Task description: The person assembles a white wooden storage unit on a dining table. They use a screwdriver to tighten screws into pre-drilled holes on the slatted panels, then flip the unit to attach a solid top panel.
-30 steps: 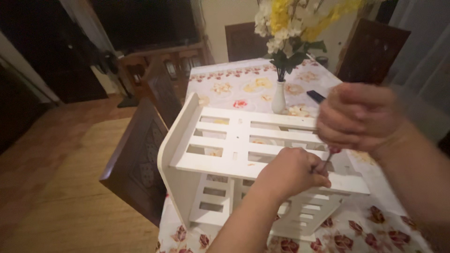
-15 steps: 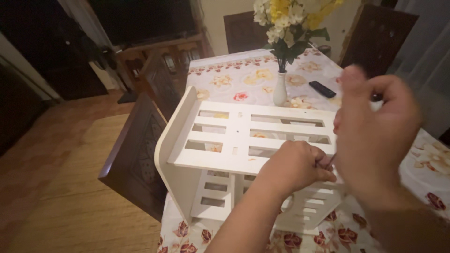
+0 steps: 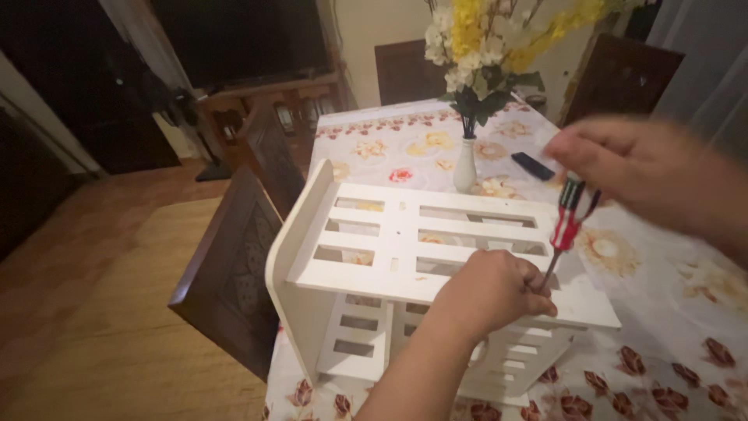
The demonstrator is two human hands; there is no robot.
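Note:
A white slatted wooden rack (image 3: pixel 389 242) lies on its side on a table with a floral cloth (image 3: pixel 662 327). My left hand (image 3: pixel 487 292) rests closed on the rack's near front edge, fingers pinched at the tip of a screwdriver. My right hand (image 3: pixel 650 171), blurred, is raised above the rack's right end and grips the top of the red and black screwdriver (image 3: pixel 566 222), which points down at the rack's edge beside my left fingers. Whatever sits under the tip is hidden by my left hand.
A white vase with yellow and white flowers (image 3: pixel 467 101) stands behind the rack. A dark remote (image 3: pixel 533 165) lies to its right. Dark wooden chairs (image 3: pixel 226 273) stand along the table's left side and far end. Wooden floor lies to the left.
My right hand has lifted and shifted right, exposing the screwdriver's red handle. The view has tilted slightly. My left hand stays on the rack's edge.

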